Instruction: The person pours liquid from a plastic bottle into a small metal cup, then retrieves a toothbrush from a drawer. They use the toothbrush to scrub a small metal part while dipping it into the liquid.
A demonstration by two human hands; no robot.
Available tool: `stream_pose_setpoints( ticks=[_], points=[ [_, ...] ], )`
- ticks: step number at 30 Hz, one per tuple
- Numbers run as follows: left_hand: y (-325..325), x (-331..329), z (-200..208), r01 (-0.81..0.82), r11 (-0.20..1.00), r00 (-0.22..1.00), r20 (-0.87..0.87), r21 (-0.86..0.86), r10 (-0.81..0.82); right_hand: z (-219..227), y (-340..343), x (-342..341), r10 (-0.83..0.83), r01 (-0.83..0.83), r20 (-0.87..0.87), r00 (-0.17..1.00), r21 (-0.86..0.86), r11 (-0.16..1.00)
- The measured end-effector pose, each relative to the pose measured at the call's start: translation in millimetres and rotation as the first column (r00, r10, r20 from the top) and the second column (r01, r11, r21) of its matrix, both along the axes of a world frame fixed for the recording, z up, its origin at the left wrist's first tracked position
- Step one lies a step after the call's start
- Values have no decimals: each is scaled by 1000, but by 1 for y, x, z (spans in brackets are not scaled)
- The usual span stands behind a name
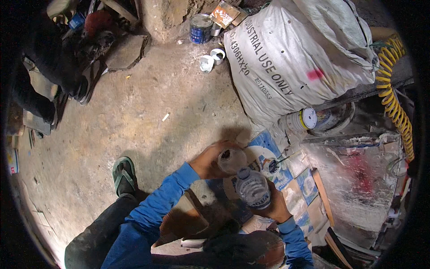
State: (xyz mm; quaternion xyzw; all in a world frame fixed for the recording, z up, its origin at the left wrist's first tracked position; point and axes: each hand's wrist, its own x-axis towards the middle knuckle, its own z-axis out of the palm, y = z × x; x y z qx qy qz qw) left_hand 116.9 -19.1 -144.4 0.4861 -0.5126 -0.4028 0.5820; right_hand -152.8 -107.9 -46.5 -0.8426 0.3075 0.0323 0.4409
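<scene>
Clear bottle [253,190]: held over the blue-and-white cardboard [264,140], leaning with its neck toward the upper left and its base toward the lower right.
Right hand [277,207]: wrapped around the bottle's lower body from the right, with fingers bent only as far as its girth allows; placed low, likely to leave neck and shoulder free.
Translucent round container [234,162]: held just beside the bottle's neck, with a dark patch or opening toward the upper left; contact with the bottle hard to tell.
Left hand [206,162]: curled around the container from the left, apparently cradling it for steadiness; fingertips mostly hidden, so exact closure impossible to tell.
Left sleeve [154,206]: slanting up and right from the lower edge, in a long reach.
Right sleeve [295,237]: rising more steeply, angled inward; probably drawn close to keep both pieces together.
Cardboard: spread beneath, perhaps as cover for the floor [134,121].
White sack [291,58]: standing beyond, well apart from both hands.
</scene>
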Motion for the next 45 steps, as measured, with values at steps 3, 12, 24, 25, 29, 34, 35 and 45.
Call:
stream_pose_setpoints(
  ticks=[3,12,24,25,29,34,35,45],
  points=[
    [-1,5,7,19,999,994,106,-31,-16,16,-2,6,5,-6,-129,992,-5,1000],
    [5,5,7,3,1000,982,188,-4,-2,34,-6,7,77,-88,-245,966,-35,996],
    [4,1,-1,19,1000,984,179,20,-23,37,-12,4,77,-81,-240,968,-9,997],
    [3,1,-1,23,999,988,152,30,-27,36,-12,4,74,-78,-225,972,-10,997],
    [2,3,-3,15,1000,989,147,23,-18,32,-12,6,83,-94,-223,971,-39,995],
    [1,4,-4,19,999,996,91,33,-22,35,-12,10,62,-76,-243,968,-47,996],
    [1,4,-4,20,999,995,100,38,-23,36,-12,12,66,-79,-241,968,-46,996],
    [-4,5,-7,19,1000,983,181,-15,-16,37,-13,17,59,-68,-255,965,-25,997]
  ],
)
